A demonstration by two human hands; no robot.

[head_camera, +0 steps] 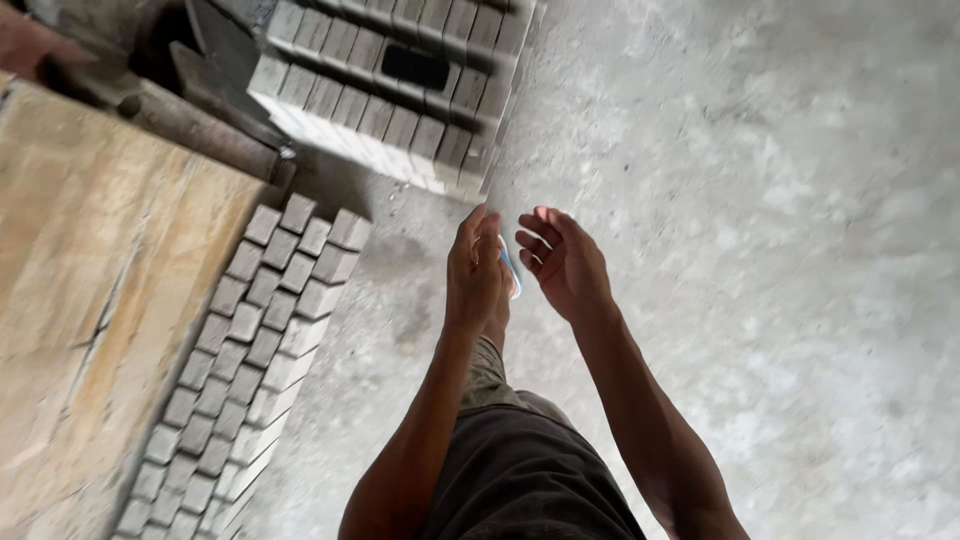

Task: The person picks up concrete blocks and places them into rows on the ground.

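While held out over the grey concrete floor (780, 250), both hands empty, nothing gripped in either. Left hand (474, 268) raised with the back toward the camera, fingers straight and close together, pointing up and away, tips near the corner of the far brick stack (390, 90). Right hand (563, 262) just beside it, palm turned inward toward the left one, fingers loosely spread and a bit curled, sunlight catching the fingertips (545, 214). Not touching, small gap between the two. Between and below them, a foot in a blue-strapped sandal (511, 275), mostly hidden behind the left hand. Forearms stretched forward from the bottom edge, elbows bent slightly, left arm running nearly straight up, right arm angling in from the lower right. Dark shorts (520, 480) right underneath. Off to the left, a second row of grey bricks (255, 340) stacked in neat lines, up against a big tan wooden board (90, 300). Far stack topped with a dark flat object (415, 67), too blurry to tell what.
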